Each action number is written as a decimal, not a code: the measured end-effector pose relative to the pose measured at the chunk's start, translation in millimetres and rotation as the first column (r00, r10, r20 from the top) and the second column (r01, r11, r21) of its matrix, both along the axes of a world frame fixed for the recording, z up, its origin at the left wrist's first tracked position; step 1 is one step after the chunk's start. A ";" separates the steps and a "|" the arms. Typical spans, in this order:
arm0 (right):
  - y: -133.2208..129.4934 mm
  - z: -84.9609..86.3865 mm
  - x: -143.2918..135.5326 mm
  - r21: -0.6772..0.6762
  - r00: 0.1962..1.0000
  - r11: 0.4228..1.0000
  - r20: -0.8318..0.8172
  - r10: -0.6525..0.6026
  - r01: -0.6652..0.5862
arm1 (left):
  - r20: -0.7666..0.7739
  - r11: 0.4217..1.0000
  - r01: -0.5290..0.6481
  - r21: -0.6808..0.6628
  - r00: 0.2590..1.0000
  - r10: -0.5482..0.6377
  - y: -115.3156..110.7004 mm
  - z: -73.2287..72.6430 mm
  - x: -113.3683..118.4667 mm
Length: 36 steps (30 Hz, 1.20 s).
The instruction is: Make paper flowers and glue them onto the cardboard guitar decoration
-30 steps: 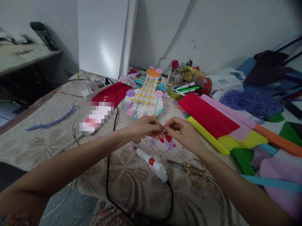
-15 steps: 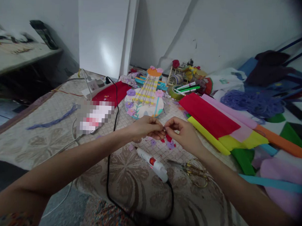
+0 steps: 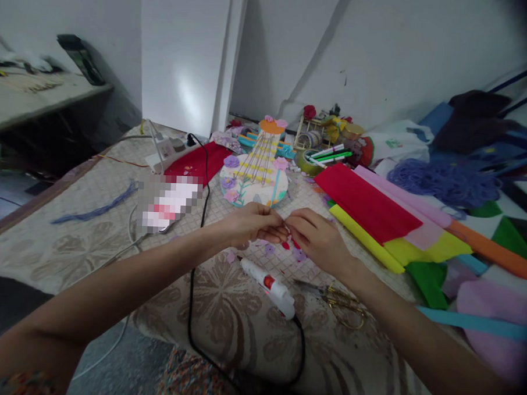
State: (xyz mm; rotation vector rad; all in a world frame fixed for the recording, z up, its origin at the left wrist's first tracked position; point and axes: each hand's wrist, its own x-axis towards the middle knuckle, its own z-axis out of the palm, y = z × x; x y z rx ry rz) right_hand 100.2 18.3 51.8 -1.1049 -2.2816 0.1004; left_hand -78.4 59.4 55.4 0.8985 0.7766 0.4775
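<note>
My left hand [image 3: 259, 225] and my right hand [image 3: 312, 233] meet above the table, fingertips touching. Both are closed in a pinch on something too small and hidden to name. Small red scraps [image 3: 286, 245] and a purple flower cutout [image 3: 269, 250] lie on the cloth just beneath them. Beyond my hands lies a guitar-shaped craft piece [image 3: 254, 177] with flowers and strings. Nearer me, a white glue gun [image 3: 268, 286] rests on the cloth, its black cord running off. Gold-handled scissors [image 3: 344, 306] lie to its right, under my right forearm.
Coloured felt sheets, with a red sheet [image 3: 368, 196] on top, cover the right side. Blue-purple yarn [image 3: 443, 181] is heaped behind them. To the left are a blurred-out flat object [image 3: 171, 205], a power strip [image 3: 164, 155] and cables. Markers [image 3: 330, 155] stand at the back.
My right hand has turned inward, its fingers closing more over the left fingertips and covering more of the red scraps. The whole view has shifted slightly.
</note>
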 end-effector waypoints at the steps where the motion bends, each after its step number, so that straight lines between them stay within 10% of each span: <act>1: 0.2 0.9 -1.1 -0.076 0.996 0.997 -0.086 -0.021 0.015 | -0.009 1.000 -0.010 0.018 1.000 0.010 -0.9 0.3 -0.4; 6: 3.6 1.2 -8.7 -0.599 0.829 0.789 -0.505 -0.240 -0.136 | -0.069 0.980 -0.079 0.182 0.993 0.093 -5.5 1.6 -2.6; 12: 9.7 -5.5 -17.9 -0.674 0.702 0.682 -0.631 -0.331 -0.284 | -0.082 0.952 -0.060 0.300 0.993 0.089 -5.1 -1.3 -7.3; 29: 6.9 -10.7 -36.1 -0.626 0.691 0.751 -0.639 -0.339 -0.211 | -0.199 0.839 -0.109 0.533 0.947 0.250 -20.6 -0.6 -33.0; 36: -66.9 -29.5 -6.3 -0.715 0.510 0.685 -0.645 -0.569 -0.140 | -0.292 0.686 -0.215 0.695 0.788 0.542 -113.7 7.2 -71.4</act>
